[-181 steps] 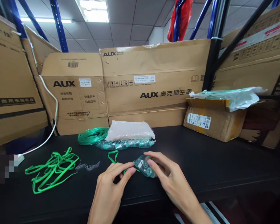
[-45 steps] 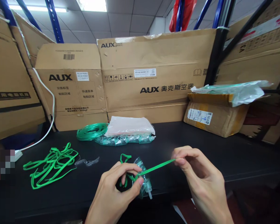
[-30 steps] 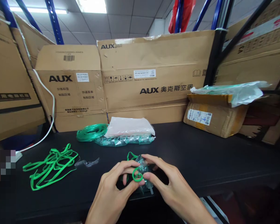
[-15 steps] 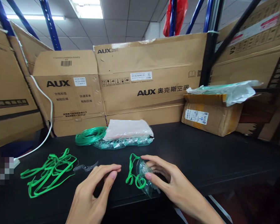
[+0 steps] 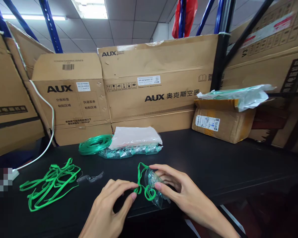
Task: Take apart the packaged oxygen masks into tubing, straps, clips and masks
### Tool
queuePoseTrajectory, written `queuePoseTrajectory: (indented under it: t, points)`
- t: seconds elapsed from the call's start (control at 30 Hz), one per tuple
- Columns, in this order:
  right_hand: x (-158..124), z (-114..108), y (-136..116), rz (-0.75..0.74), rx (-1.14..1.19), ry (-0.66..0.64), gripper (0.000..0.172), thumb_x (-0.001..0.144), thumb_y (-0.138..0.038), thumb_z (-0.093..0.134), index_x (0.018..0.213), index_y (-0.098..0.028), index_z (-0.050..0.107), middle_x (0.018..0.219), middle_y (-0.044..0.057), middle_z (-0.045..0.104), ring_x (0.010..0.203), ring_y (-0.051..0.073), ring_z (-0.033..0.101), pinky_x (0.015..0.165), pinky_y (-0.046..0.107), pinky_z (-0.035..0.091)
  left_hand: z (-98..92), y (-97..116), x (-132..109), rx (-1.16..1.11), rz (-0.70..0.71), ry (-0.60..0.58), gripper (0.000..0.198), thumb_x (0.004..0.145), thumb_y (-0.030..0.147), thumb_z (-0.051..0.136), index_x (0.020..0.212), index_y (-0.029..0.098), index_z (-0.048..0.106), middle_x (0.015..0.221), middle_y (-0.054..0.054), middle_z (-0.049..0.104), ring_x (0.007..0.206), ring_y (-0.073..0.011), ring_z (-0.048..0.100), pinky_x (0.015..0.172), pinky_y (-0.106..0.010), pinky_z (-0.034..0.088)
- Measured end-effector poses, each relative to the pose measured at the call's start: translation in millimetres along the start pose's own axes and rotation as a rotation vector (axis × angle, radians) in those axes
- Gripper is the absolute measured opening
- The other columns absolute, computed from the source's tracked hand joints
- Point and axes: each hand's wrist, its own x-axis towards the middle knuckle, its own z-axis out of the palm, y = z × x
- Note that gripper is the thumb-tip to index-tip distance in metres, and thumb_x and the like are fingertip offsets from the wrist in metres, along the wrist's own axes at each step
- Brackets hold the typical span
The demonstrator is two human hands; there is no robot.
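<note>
A clear green-tinted oxygen mask stands tilted near the front edge of the black tabletop. My right hand grips it from the right, thumb on the near side and fingers at the top and behind, partly hidden by the mask. From the mask's left side hangs a green elastic strap, with one part curled in front. The thumb and index finger of my left hand close on the strap's lower left loop. Left of that hand lie a clear plastic strip and a loose heap of green elastic straps.
Behind my hands are a coil of green tubing and a white-topped plastic-wrapped pack. An open cardboard box with a plastic bag on it stands back right. Large cartons line the back; a white cable runs left.
My left hand has moved right and slightly down, from beside the mask to its green strap. My right hand keeps its grip on the mask. The view has shifted slightly.
</note>
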Motion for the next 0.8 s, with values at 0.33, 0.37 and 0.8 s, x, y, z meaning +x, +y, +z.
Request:
queuePoseTrajectory:
  t: [0.33, 0.37, 0.8]
  points:
    - [0.3, -1.1, -1.9, 0.067, 0.140, 0.003, 0.048, 0.088, -0.041, 0.078, 0.133, -0.030, 0.065, 0.115, 0.001, 0.065, 0.104, 0.018, 0.068, 0.091, 0.031, 0.052, 6.7, 3.3, 3.6, -0.043, -0.104, 0.017, 0.017, 0.099, 0.043, 0.064, 0.109, 0.035, 0.076, 0.096, 0.004, 0.078, 0.085, -0.0178, 0.070, 0.077, -0.025, 0.056]
    - [0.3, -0.7, -1.9, 0.069, 0.147, 0.003, 0.049, 0.087, -0.041, 0.079, 0.133, -0.029, 0.066, 0.114, 0.001, 0.066, 0.104, 0.018, 0.068, 0.091, 0.031, 0.052, 7.9, 3.3, 4.2, -0.038, -0.114, -0.004, 0.017, 0.098, 0.043, 0.065, 0.108, 0.035, 0.076, 0.095, 0.004, 0.078, 0.084, -0.0181, 0.070, 0.076, -0.026, 0.056]
    - [-7.8, -2.2, -11.4, -0.096, 0.110, -0.132, 0.023, 0.085, -0.031, 0.083, 0.107, -0.025, 0.081, 0.112, 0.005, 0.070, 0.111, 0.021, 0.065, 0.097, 0.032, 0.049, 9.7, 20.5, 3.0, -0.281, -0.309, 0.290, 0.017, 0.093, 0.044, 0.070, 0.094, 0.029, 0.077, 0.081, 0.003, 0.071, 0.073, -0.0169, 0.062, 0.070, -0.025, 0.047]
